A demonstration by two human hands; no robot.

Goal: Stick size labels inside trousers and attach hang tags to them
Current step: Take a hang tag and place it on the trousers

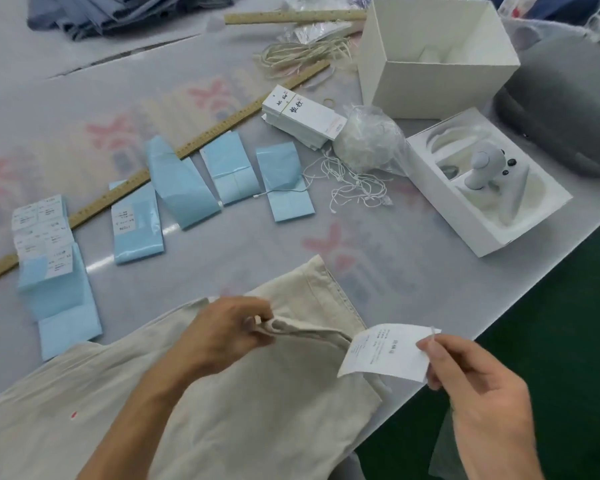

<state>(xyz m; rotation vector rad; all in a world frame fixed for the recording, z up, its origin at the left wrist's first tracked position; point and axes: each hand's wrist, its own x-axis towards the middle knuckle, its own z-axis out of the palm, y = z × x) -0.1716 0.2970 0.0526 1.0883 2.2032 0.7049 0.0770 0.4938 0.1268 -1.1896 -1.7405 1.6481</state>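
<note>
Cream trousers [257, 403] lie across the near part of the table, waistband toward the right. My left hand [222, 337] pinches a fold of the waistband fabric between thumb and fingers. My right hand [478, 379] holds a white printed hang tag [385, 351] by its right edge, just right of the waistband, with a thin white string at its top corner. A stack of white hang tags [305, 116] lies further back. Blue label backing sheets [229, 168] and a strip of white size labels [42, 230] are spread at the left and middle.
A long wooden ruler [174, 157] crosses the table diagonally. Loose white strings [354, 188] and a plastic bag of strings [368, 140] sit mid-right. An open white box [430, 84], a tray with a grey device [485, 181] and a grey case [561, 109] stand right. Table edge runs along the right.
</note>
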